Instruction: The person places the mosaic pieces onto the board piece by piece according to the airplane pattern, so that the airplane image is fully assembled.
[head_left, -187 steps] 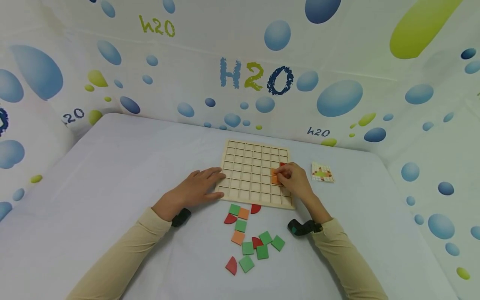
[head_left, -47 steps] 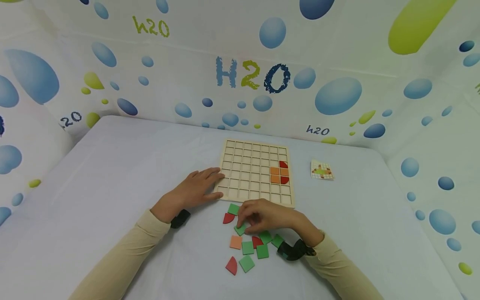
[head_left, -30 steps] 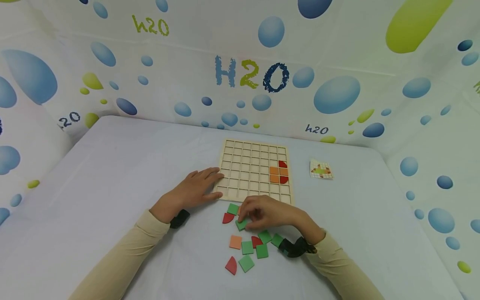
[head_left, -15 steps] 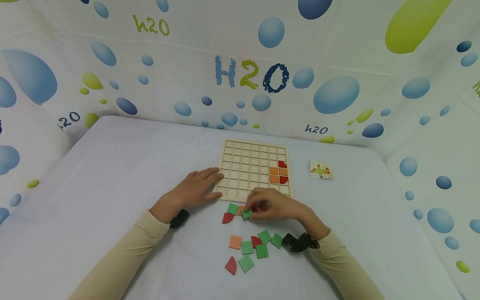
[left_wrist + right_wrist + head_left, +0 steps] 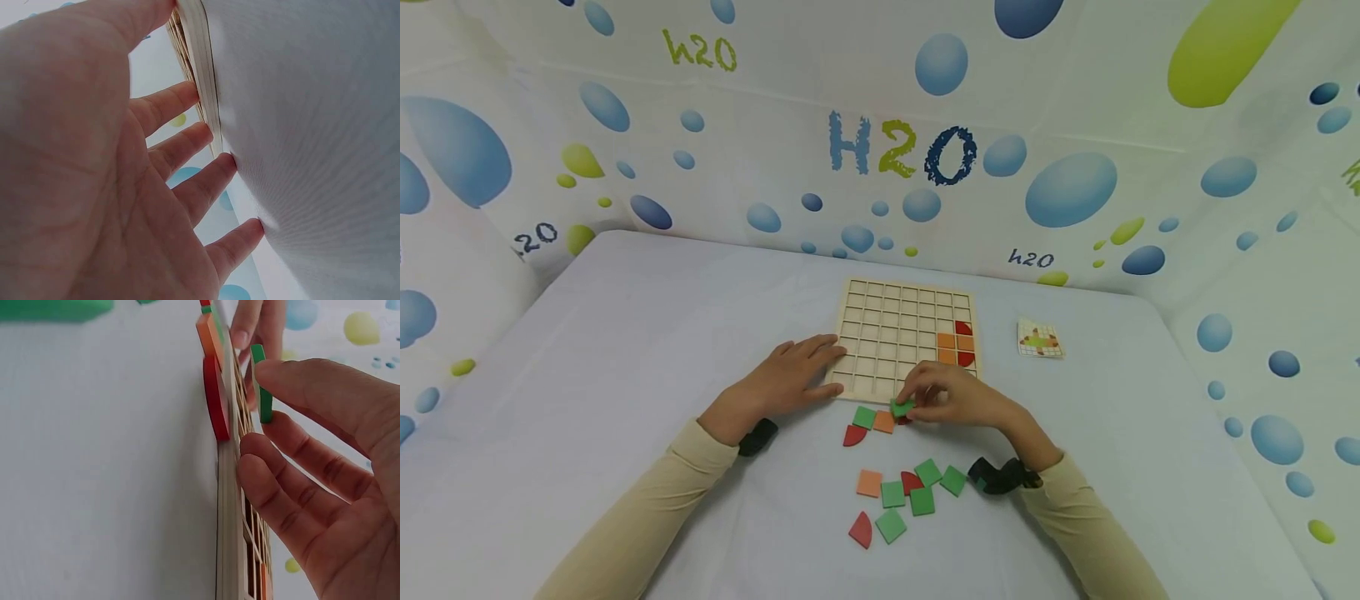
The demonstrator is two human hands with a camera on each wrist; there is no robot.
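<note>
Between thumb and forefinger, my right hand (image 5: 951,393) pinches a green square tile (image 5: 261,384), held at the near edge of the wooden grid board (image 5: 880,342). In the right wrist view the tile is clear of the table, tipped on edge. My left hand (image 5: 786,377) lies with spread fingers against the board's left edge; its fingertips (image 5: 200,134) touch the board's side in the left wrist view. At the board's right side sit orange square tiles (image 5: 946,341) and red quarter-circle tiles (image 5: 963,328). A red quarter-circle tile (image 5: 215,400) lies just below the right hand.
Loose tiles lie on the white cloth in front of the board: several green squares (image 5: 922,501), orange squares (image 5: 869,483) and red quarter circles (image 5: 861,530). A small pattern card (image 5: 1040,339) is right of the board. A printed cloth wall (image 5: 790,150) stands behind.
The right hand went from the board's orange tiles down to the loose tiles, took a green square, and carried it up to the board's near edge. The left hand has stayed put.
</note>
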